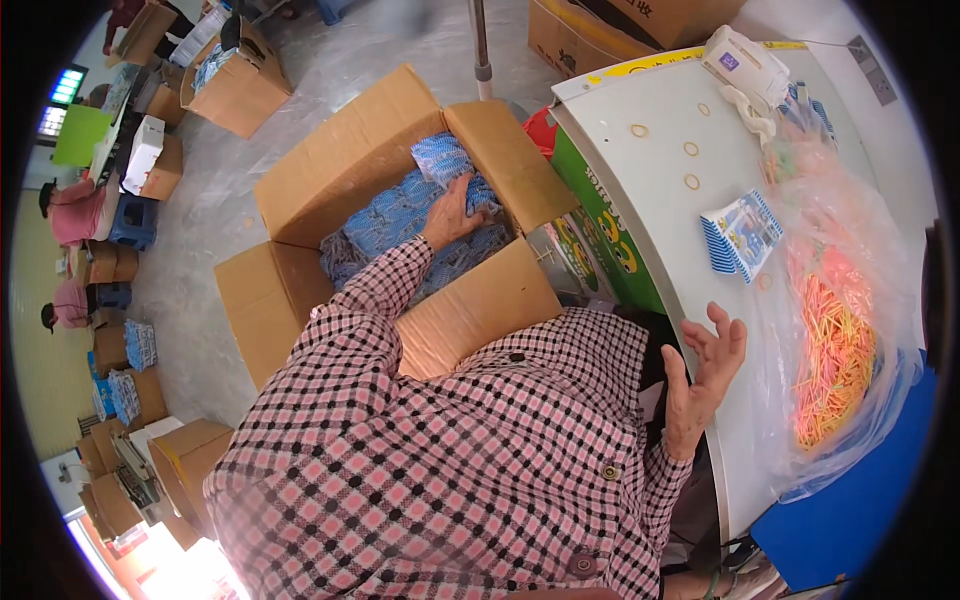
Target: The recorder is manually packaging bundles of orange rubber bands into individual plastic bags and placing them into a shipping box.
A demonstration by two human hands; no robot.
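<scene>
My left hand point(455, 212) reaches into an open cardboard box point(350, 130). Its fingers are spread over a pile of blue-and-white packets point(385, 215), their tips touching a striped bundle point(441, 158) near the box's far side. Raised by the table's near edge, my right hand point(705, 375) has its fingers apart and nothing in it. Beyond that hand lies a blue-and-white striped packet point(742, 235) on the white table point(650, 130). A clear plastic bag point(835, 330) of thin pink, orange and yellow sticks rests at the table's right.
Several rubber bands point(691, 149) lie on the table, with a white carton point(745, 65) at its far end. A metal pole point(481, 50) stands behind the box. Someone's hand with a bracelet point(735, 585) shows at the lower edge. People and cardboard boxes point(240, 85) line the left.
</scene>
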